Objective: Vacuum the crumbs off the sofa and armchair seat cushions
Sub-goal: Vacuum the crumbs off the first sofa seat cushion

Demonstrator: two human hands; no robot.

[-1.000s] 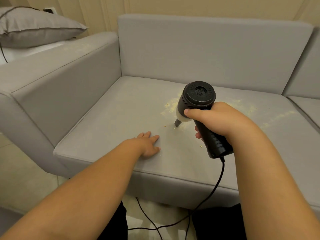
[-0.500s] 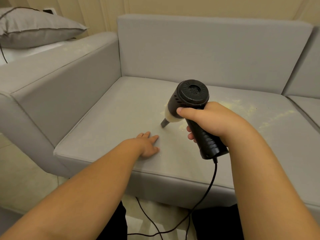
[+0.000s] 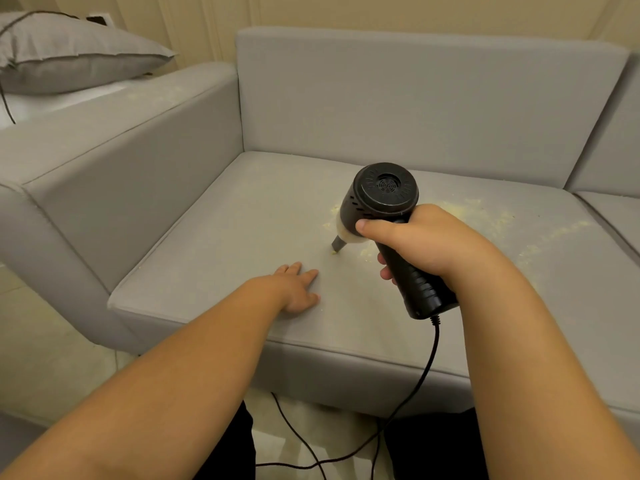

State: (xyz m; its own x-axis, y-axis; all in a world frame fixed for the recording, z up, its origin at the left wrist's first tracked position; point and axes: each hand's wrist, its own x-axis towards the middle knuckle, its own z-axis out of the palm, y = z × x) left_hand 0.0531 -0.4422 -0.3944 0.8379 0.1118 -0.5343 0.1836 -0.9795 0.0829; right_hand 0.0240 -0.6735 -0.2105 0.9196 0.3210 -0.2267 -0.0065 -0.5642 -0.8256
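Our left hand (image 3: 294,292) lies flat, fingers spread, on the grey fabric seat cushion (image 3: 214,258). Our right hand (image 3: 419,244) wraps the small black corded handheld vacuum (image 3: 384,209) by its ribbed handle; it seems light and rigid, nozzle touching pale yellow crumbs (image 3: 485,216) beyond.

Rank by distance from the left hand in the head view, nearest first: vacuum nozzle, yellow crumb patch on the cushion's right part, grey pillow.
1. Vacuum nozzle, just right of the left hand.
2. Yellow crumb patch, farther right.
3. Grey pillow, far upper left, beyond the armrest.
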